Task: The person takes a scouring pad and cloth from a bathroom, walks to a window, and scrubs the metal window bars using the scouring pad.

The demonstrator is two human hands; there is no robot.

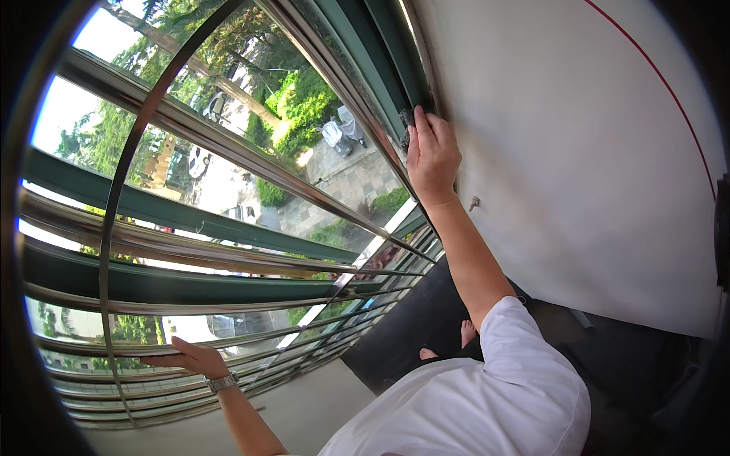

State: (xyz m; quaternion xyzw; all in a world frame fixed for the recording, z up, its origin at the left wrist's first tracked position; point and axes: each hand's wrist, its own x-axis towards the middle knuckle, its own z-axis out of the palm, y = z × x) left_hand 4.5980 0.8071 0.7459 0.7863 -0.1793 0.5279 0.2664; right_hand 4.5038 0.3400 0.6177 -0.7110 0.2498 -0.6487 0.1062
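My right hand (433, 151) pinches a dark grey, rough-textured pad or cloth (406, 122). It presses the pad against the green window frame (379, 68), close to the white wall. My fingers hide part of the pad. My left hand (197, 358), with a metal-band watch (221, 382) at the wrist, is at the lower left beside the horizontal metal bars (274, 336). Its fingers are stretched out and nothing shows in them. Whether the palm touches a bar I cannot tell.
A thin curved upright strip (117, 188) crosses the bars. The white wall (559, 159) fills the right side, with a small peg or hook (474, 203) near the frame. Bare feet (450, 342) stand on a dark surface (410, 319). Trees and parked cars show outside.
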